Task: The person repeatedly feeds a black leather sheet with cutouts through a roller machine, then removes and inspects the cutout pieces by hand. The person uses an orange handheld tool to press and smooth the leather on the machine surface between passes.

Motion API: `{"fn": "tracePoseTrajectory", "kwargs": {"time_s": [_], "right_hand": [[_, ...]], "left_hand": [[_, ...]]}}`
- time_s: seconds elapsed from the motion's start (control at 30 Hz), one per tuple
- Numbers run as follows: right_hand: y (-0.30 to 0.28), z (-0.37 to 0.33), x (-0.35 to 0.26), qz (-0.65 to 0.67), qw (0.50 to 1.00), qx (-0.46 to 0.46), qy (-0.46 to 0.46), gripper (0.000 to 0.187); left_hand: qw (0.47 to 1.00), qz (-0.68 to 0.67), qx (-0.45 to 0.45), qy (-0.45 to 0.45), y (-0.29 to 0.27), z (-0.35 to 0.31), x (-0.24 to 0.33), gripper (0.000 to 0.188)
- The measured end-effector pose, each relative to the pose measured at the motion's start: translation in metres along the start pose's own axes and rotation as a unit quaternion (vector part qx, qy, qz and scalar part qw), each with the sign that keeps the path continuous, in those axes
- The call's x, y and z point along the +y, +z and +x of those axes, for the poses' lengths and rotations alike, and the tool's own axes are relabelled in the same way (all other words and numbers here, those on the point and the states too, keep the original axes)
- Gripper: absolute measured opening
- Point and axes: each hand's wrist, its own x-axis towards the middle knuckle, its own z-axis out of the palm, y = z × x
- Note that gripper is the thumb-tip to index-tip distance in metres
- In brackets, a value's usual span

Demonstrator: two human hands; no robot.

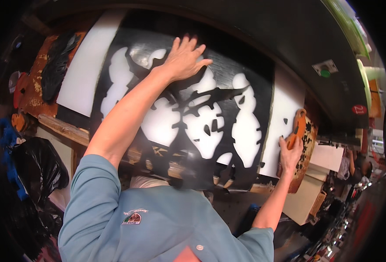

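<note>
A black sheet [188, 39] with large curved cut-outs lies across a white board [75, 87], which shows through the openings. My left hand [186, 59] rests on the upper part of the sheet, fingers spread and holding nothing. Over at the right edge of the white board, my right hand [291, 153] is closed around an orange tool [297, 129] with a hole at its upper end; its working end is hidden. Small black scraps [285, 120] lie on the board near that hand. The sheet's near edge hangs over toward my chest.
A large dark machine body [289, 39] with a green button [325, 73] overhangs the far side. Brown, worn surfaces [304, 148] flank the board. A wooden strip [64, 128] and a black plastic bag [38, 166] are at left. Another person [360, 169] is far right.
</note>
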Motion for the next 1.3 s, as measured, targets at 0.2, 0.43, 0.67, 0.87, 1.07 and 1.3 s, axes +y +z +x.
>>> {"fn": "tracePoseTrajectory", "kwargs": {"time_s": [0.2, 0.43, 0.67, 0.87, 1.07, 1.3], "right_hand": [[0.003, -0.007, 0.043, 0.042, 0.999, -0.029, -0.011, 0.108], [-0.010, -0.014, 0.061, 0.018, 0.991, -0.087, -0.095, 0.124], [-0.016, -0.004, 0.074, 0.111, 0.980, -0.059, -0.157, 0.110], [-0.066, -0.023, 0.038, 0.672, 0.721, -0.169, 0.011, 0.089], [-0.112, -0.053, 0.012, 0.883, 0.454, -0.103, -0.062, 0.101], [-0.033, -0.048, -0.015, 0.989, 0.077, -0.124, 0.011, 0.100]], "left_hand": [[0.996, -0.054, 0.025, 0.065, 0.023, -0.015, -0.013, 0.064], [0.995, -0.051, -0.009, 0.090, 0.021, -0.083, 0.024, 0.065], [0.991, -0.087, -0.053, 0.088, 0.010, -0.139, 0.066, 0.070], [0.990, -0.131, 0.037, 0.032, -0.023, -0.115, 0.003, 0.056], [0.994, 0.061, 0.088, 0.013, 0.016, -0.111, -0.039, 0.065], [0.990, 0.039, 0.130, 0.040, 0.014, -0.112, -0.037, 0.065]]}}
